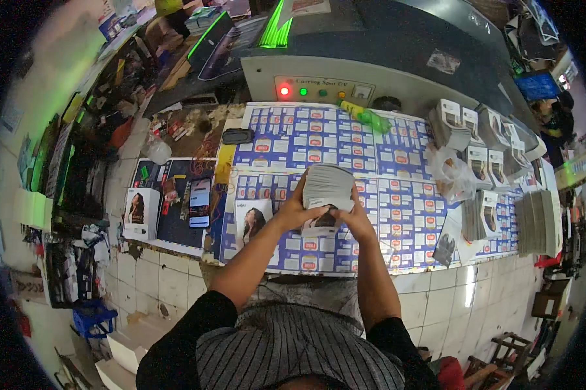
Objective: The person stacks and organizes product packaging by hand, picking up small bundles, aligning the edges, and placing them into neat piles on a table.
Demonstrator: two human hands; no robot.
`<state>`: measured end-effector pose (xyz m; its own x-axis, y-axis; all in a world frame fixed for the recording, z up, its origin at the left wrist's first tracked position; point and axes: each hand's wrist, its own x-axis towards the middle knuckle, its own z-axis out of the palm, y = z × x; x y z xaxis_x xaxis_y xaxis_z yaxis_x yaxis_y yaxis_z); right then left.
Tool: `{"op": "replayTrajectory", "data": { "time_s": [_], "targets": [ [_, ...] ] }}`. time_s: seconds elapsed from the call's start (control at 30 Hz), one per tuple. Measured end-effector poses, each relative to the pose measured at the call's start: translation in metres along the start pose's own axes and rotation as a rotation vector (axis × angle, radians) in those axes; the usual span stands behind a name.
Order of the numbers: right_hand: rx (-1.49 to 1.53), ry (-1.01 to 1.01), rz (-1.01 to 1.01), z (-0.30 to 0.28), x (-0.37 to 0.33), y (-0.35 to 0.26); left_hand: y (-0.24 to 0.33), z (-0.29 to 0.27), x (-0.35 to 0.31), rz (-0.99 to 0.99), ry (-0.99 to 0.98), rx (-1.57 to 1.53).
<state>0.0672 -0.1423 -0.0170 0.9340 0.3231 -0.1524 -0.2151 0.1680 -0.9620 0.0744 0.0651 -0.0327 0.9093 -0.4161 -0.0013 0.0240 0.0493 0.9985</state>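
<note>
A thick stack of printed cards [328, 183] is gripped between my two hands over the middle of the table. Its many pale edges face up, and a dark-haired picture shows on its near face. My left hand [294, 211] wraps the left side, with its thumb across the front. On the right side, my right hand [356, 218] closes round the stack in the same way. A single white printed card [254, 220] with a woman's picture lies just left of my left hand. Whether the stack rests on the table is hard to tell.
Blue printed sheets [403, 224] cover the table. Several card stacks [481, 218] stand at the right, beside a clear plastic bag [452, 174]. A green bottle [374, 120] lies at the back before a grey machine [384, 65]. A phone [200, 203] and another card stack [142, 211] are left.
</note>
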Motion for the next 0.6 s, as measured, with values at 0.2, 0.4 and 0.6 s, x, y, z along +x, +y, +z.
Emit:
{"op": "replayTrajectory", "data": {
  "time_s": [0.2, 0.4, 0.6],
  "targets": [
    [-0.038, -0.101, 0.107, -0.004, -0.002, 0.009, 0.023, 0.008, -0.016, -0.076, -0.035, 0.005],
    [-0.053, -0.042, 0.001, -0.002, -0.015, 0.029, -0.004, 0.020, -0.032, -0.047, 0.031, 0.017],
    [-0.145, -0.134, -0.003, 0.006, -0.049, 0.036, 0.004, 0.021, -0.066, -0.226, -0.010, 0.263]
  ]
}}
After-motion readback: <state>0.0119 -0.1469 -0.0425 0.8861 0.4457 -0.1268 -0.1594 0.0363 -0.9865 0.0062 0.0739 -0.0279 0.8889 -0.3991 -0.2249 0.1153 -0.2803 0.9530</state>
